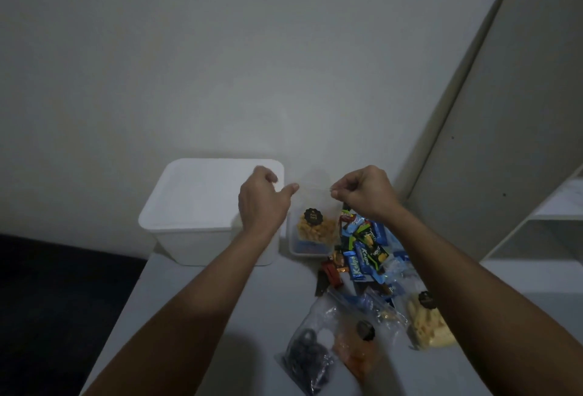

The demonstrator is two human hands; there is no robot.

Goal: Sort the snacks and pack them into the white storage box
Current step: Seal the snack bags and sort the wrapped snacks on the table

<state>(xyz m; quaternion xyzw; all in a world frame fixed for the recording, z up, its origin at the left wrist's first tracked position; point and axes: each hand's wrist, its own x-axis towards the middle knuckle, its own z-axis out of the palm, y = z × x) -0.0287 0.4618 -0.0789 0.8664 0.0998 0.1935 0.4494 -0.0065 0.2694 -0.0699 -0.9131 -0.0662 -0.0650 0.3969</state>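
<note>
With the right hand (366, 193) pinching the clear bag of yellow snacks (314, 222) by its top edge just right of the white storage box (195, 215), the left hand (263, 200), loosely curled and apparently empty, should steady the other corner before lifting it in.

A pale table (220, 316) carries everything. On it, under and beyond the left hand (262, 203), stands the white storage box (189, 222). Just right of that hand, a small clear tub (310, 250) sits beside the box. Below the right hand (367, 193) lies a heap of small blue and green snack packets (366, 253). Nearer the person lie clear bags: one with dark round snacks (304, 354), one with orange snacks (356, 348), one with pale yellow snacks (426, 323).
</note>
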